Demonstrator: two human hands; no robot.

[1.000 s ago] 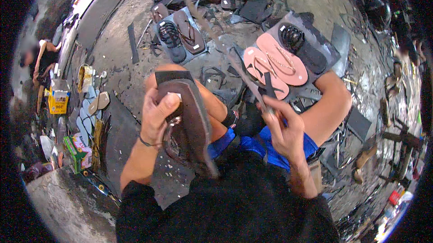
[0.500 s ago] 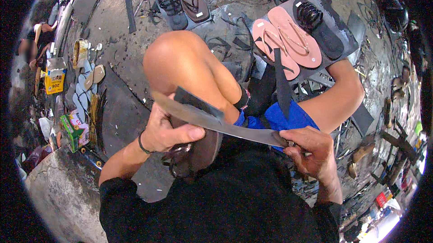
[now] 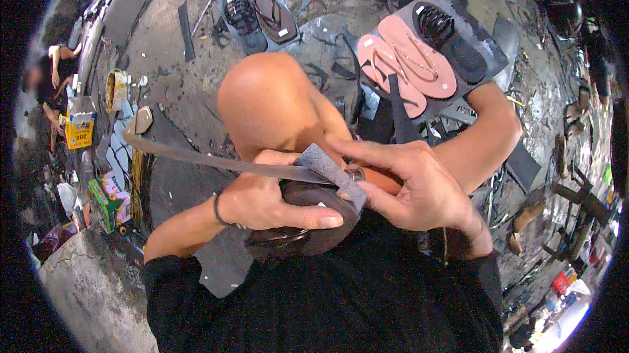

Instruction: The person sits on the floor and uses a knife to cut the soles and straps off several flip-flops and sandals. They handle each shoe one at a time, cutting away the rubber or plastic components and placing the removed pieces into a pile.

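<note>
My left hand (image 3: 259, 199) is closed around a dark brown sandal (image 3: 311, 232) with glossy dark straps, its thumb lying across the sole. A knife (image 3: 209, 160) with a long, slightly curved blade crosses above that hand, pointing left. Its handle end is in my right hand (image 3: 422, 186), mostly hidden by the fingers. A grey strip of sheet material (image 3: 324, 166) stands at the sandal's far right edge. My right thumb touches the strip, and the index finger stretches out past it. Whether the strip is still joined to the sandal, I cannot tell.
Pink flip-flops (image 3: 429, 68) and a black sandal (image 3: 452, 38) lie on a grey sheet beyond my knees. A brown flip-flop (image 3: 274, 12) sits further back. Dark offcuts litter the floor. At left are a yellow box (image 3: 80, 127), a green box (image 3: 108, 202) and another person (image 3: 56, 71).
My right hand has moved left to the sandal, and the knife blade now extends further left. The grey strip has tilted at the sandal's edge. My left hand has shifted slightly right with the sandal.
</note>
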